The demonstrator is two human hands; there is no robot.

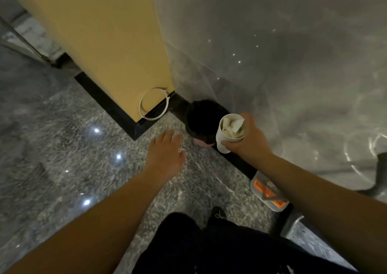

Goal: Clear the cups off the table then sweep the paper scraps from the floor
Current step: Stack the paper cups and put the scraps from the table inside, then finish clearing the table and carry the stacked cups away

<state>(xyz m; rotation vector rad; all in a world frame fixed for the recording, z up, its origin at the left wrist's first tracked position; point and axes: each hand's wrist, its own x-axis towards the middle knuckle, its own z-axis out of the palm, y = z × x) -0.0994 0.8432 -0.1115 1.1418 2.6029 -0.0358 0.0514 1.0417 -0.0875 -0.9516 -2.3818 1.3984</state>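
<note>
Speckled grey stone floor (62,148) fills the left and lower view; a grey marble wall (272,54) rises at right, meeting a yellow panel (109,43) at the corner, both edged below by a black skirting (117,114); a white ring (154,103) leans against the foot of the yellow panel. A small bin (202,116) with a dark interior and pink base stands on the floor in the corner. A white-and-orange dustpan (269,192) lies by the skirting, under the right forearm. Right hand (247,136) grips a white paper cup (229,132), fingers and thumb curled round it; the cup is held over the bin's right rim and contains white paper scraps (232,125). Left hand (167,154) is extended palm down above the floor, fingers straight, holding nothing.
</note>
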